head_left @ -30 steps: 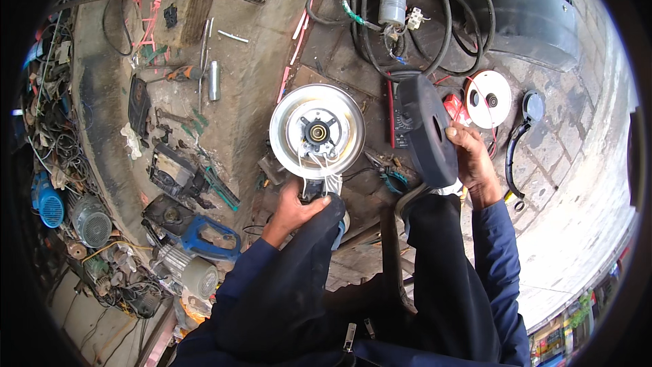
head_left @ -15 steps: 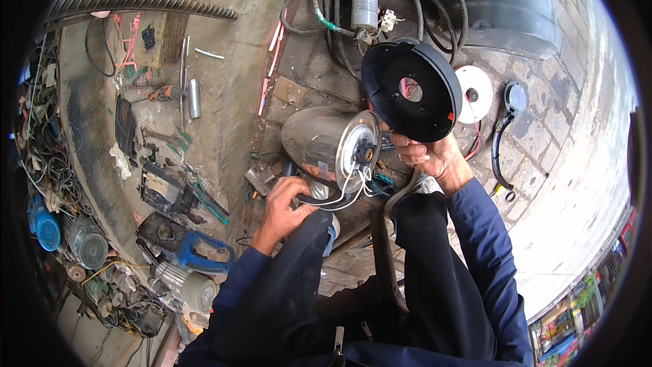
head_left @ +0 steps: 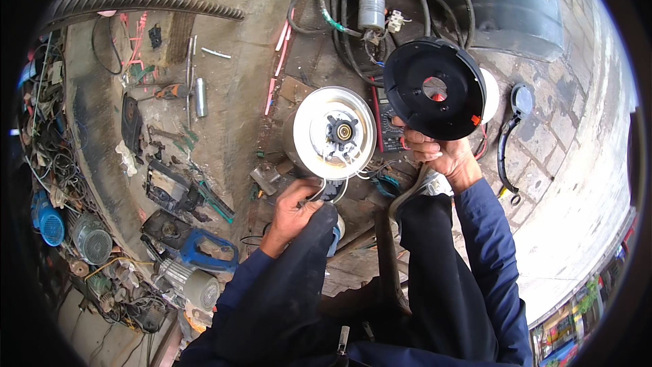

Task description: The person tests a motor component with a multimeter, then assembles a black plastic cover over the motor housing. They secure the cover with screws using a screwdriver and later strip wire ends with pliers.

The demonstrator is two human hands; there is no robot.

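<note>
A stainless-steel vessel (head_left: 310,119) points its round underside up, with a black central fitting (head_left: 343,132) and white wires (head_left: 353,163). My left hand (head_left: 292,214) is closed on the dark handle (head_left: 331,189) at its lower edge, against my left knee. My right hand (head_left: 438,156), fingers curled, holds a round black plastic cover (head_left: 455,85), its hollow inside facing up, with a center hole and a small orange tab. Under the cover lie a red-edged multimeter (head_left: 384,119) and a partly hidden white disc (head_left: 489,95).
Coiled cables with a capacitor (head_left: 371,7) and a dark motor housing (head_left: 516,24) lie above. A ribbed bar (head_left: 142,1), screwdriver (head_left: 178,90), blue tool (head_left: 204,248) and heaped motors (head_left: 95,238) are on the left. A black curved strip (head_left: 506,136) lies right.
The cover has turned from edge-on to show its inside. The vessel tipped sideways half a second ago and is underside-up again, slightly right of where it was a second ago.
</note>
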